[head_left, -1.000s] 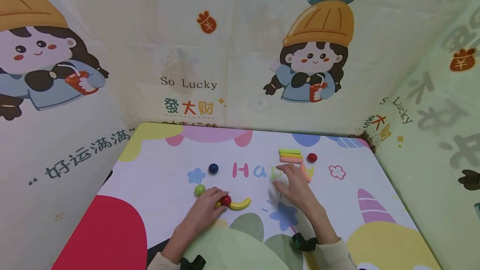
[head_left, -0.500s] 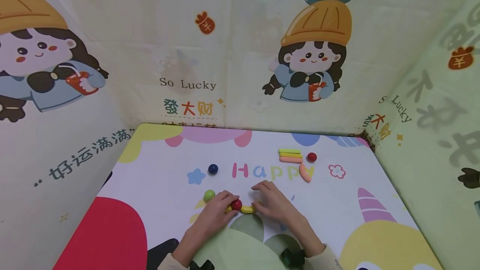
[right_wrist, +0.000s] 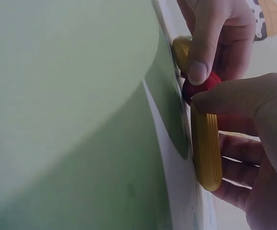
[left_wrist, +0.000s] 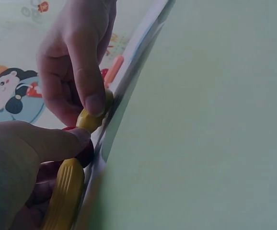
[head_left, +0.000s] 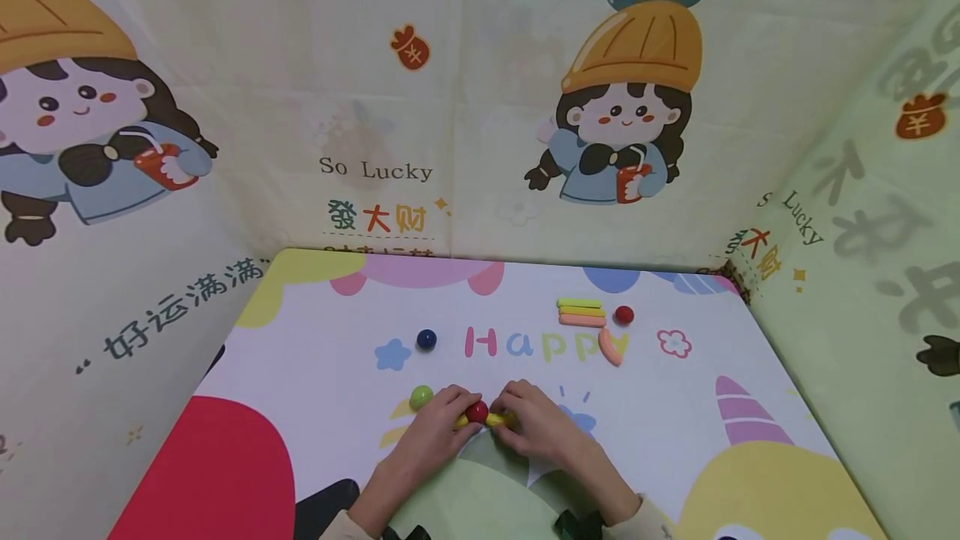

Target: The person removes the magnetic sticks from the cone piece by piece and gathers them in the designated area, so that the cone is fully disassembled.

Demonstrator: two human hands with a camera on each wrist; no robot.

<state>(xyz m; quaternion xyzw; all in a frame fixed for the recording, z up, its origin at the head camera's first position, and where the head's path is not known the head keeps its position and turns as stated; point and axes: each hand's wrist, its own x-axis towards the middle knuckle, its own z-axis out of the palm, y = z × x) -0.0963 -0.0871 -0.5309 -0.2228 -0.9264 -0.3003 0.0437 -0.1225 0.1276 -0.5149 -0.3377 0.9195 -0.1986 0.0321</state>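
Observation:
Near the middle of the table, my left hand (head_left: 435, 432) pinches a glossy red ball (head_left: 477, 412) between thumb and fingers. My right hand (head_left: 538, 425) pinches a yellow curved stick (right_wrist: 207, 148), whose near end meets the ball. On the ball's other side, a second yellow curved stick (left_wrist: 64, 194) runs under my left hand, partly hidden in the head view. A green ball (head_left: 422, 397) lies just beyond the left knuckles, at the far end of that side. In the right wrist view, the red ball (right_wrist: 201, 87) sits between the two yellow sticks.
Farther back lie a dark blue ball (head_left: 427, 340), another red ball (head_left: 623, 315) and a pink curved stick (head_left: 611, 347). Several straight sticks (head_left: 581, 312) in green, yellow and pink rest side by side. A printed fabric wall (head_left: 487, 107) rises behind the table.
My right hand has come down and leftward from the printed letters and now grips the right yellow stick. My left hand has shifted right with the red ball; the green ball has moved along with it.

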